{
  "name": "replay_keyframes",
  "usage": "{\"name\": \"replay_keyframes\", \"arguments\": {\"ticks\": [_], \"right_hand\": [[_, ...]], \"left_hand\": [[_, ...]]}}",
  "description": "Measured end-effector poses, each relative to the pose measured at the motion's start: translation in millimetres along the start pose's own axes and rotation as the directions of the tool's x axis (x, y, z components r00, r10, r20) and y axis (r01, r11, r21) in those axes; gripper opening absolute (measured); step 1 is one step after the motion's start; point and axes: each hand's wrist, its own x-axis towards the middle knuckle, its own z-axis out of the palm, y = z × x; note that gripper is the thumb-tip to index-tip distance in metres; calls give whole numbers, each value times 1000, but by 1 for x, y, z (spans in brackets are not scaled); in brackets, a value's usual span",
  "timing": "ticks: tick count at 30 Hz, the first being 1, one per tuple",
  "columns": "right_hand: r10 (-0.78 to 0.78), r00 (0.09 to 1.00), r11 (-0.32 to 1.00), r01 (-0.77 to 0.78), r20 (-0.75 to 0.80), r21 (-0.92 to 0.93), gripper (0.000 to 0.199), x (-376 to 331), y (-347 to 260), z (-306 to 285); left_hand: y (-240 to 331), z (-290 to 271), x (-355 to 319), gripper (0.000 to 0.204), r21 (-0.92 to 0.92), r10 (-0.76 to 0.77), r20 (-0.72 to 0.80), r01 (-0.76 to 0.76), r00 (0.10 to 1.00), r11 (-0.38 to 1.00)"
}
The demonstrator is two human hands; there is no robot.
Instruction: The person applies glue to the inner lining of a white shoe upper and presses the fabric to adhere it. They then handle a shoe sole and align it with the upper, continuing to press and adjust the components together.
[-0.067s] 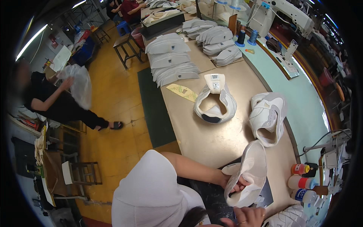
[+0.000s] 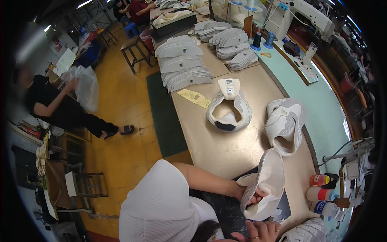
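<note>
My left hand [image 2: 250, 196] grips a whitish shoe upper [image 2: 272, 171] at its opening, fingers curled over the edge. The upper stands tilted, its sole-side outline facing up and right. Just below its lower end is my right hand [image 2: 261, 230], with a ring on one finger. Its thumb and fingers are apart and nothing shows between them; the picture's lower edge cuts part of it off. Another white-grey shoe upper [image 2: 245, 109] lies ahead with its tongue raised. A further upper [image 2: 285, 121] lies to its right. One more laced upper [image 2: 308, 232] rests at the lower right.
Stacks of grey-white cut pieces [image 2: 183, 64] lie at the table's far left, beside a yellow patterned piece [image 2: 193, 98]. Glue bottles [image 2: 320, 193] stand at the right. A sewing machine [image 2: 302, 16] and thread spools [image 2: 269, 39] are beyond. A person [image 2: 56, 97] carries a plastic bag.
My right hand has shifted slightly left below the shoe upper. The upper in my left hand has moved very little. The person at the left has shifted slightly.
</note>
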Motion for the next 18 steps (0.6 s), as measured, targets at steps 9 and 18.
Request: {"name": "replay_keyframes", "arguments": {"ticks": [9, 18], "right_hand": [[126, 991, 986, -131, -51, -103, 31, 5, -28, 38], [318, 936, 914, -344, -147, -215, 31, 6, -35, 60]], "left_hand": [[-16, -57, 46, 24, -150, 345, 219, -318, 913, 936], [-17, -46, 12, 42, 823, 416, 381, -508, 826, 254]]}}
